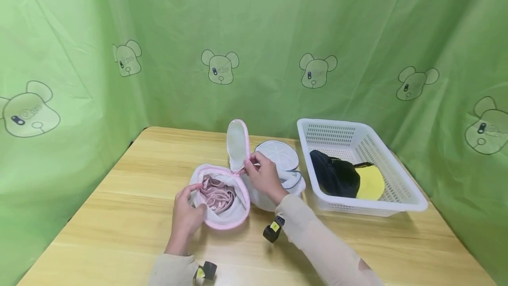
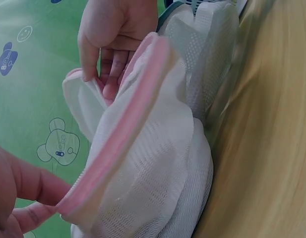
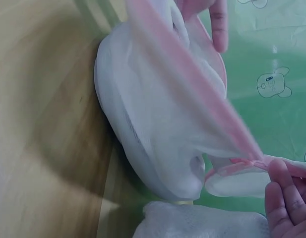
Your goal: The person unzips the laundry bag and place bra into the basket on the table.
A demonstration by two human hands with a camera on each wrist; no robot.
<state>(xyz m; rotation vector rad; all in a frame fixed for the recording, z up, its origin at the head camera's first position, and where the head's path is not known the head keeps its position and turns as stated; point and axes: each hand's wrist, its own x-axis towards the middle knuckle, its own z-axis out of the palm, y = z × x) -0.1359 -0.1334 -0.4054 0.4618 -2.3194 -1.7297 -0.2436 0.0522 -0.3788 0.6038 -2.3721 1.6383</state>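
Observation:
A white mesh laundry bag with pink zipper trim [image 1: 245, 193] sits on the table, its round mouth unzipped. Bunched inside lies a mauve-pink fabric item [image 1: 218, 197], its kind unclear. The bag's lid [image 1: 237, 142] stands up at the far side. My left hand [image 1: 186, 213] pinches the near-left part of the rim between thumb and fingers, as the left wrist view shows at the pink edge [image 2: 110, 153]. With fingertips, my right hand [image 1: 265, 178] pinches the pink trim where lid and bag join; the right wrist view shows these fingers [image 3: 286, 198] at the trim.
Behind my right hand rests a second white mesh bag with dark trim [image 1: 278, 154], its lid raised. A white plastic basket [image 1: 401, 175] stands to the right, holding a black cap [image 1: 337, 178] and a yellow cap [image 1: 371, 183]. Green curtain [image 1: 262, 12] surrounds the wooden table [image 1: 131, 197].

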